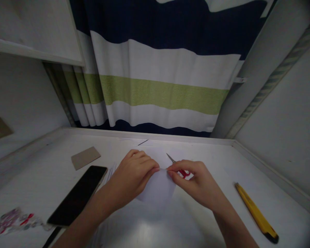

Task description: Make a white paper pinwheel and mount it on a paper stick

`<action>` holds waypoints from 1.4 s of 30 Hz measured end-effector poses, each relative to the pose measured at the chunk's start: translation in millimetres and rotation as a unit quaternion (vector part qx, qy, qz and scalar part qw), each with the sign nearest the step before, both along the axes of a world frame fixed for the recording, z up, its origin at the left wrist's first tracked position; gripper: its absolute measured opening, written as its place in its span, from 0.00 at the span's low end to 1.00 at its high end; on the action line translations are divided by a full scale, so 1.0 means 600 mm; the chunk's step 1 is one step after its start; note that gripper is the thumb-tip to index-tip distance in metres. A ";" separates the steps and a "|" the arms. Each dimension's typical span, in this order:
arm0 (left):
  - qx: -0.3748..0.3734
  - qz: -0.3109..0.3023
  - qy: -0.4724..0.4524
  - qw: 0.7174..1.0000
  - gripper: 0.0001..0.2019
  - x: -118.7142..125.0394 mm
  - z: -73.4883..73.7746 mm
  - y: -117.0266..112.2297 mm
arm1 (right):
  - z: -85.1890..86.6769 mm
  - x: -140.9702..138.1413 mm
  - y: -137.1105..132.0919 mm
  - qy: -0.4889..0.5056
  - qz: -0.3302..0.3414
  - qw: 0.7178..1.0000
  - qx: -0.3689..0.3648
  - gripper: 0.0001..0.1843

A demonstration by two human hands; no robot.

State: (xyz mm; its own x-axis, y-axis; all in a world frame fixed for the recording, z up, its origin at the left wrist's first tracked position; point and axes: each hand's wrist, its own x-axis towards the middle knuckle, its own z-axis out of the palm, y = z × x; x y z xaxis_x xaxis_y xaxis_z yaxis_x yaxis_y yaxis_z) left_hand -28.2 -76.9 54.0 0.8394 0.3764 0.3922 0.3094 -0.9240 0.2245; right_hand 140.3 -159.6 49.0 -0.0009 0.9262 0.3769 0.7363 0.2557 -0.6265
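Observation:
A small sheet of white paper (158,186) is held up off the white desk between my two hands. My left hand (139,168) pinches its top edge on the left, fingers closed. On the right, my right hand (192,174) pinches the same edge between thumb and fingertips, a short gap from the left. Scissors with red handles (185,174) lie on the desk behind my right hand, which hides part of them; their blades point away to the upper left.
At the left lie a black phone (79,196), a brown card (85,158) and a beaded charm strap (18,220). A yellow utility knife (255,212) rests at the right. Behind the desk (209,224) hangs a striped curtain (165,93).

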 end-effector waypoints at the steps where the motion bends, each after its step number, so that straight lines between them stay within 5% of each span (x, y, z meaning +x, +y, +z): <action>1: 0.001 0.000 -0.001 1.000 0.07 -0.001 0.001 0.000 | 0.000 0.002 -0.001 0.011 -0.002 1.000 -0.002 0.08; 10: 0.035 0.037 -0.036 0.998 0.06 -0.030 0.011 0.020 | -0.001 0.030 0.000 0.025 -0.065 0.997 -0.037 0.07; 15: 0.079 0.119 -0.098 0.985 0.06 -0.059 0.020 0.037 | 0.005 0.064 0.000 0.059 -0.125 0.990 0.031 0.07; 20: 0.026 0.048 -0.032 0.998 0.08 -0.019 0.003 0.013 | -0.004 0.023 0.008 0.069 -0.026 0.997 0.036 0.14; 23: 0.015 0.026 -0.016 0.999 0.09 0.000 -0.005 -0.002 | -0.011 -0.003 0.012 0.037 0.013 0.999 0.016 0.07; 42: -0.068 0.027 -0.029 0.997 0.08 -0.035 0.009 0.014 | -0.002 0.024 0.001 0.039 0.003 0.998 -0.050 0.10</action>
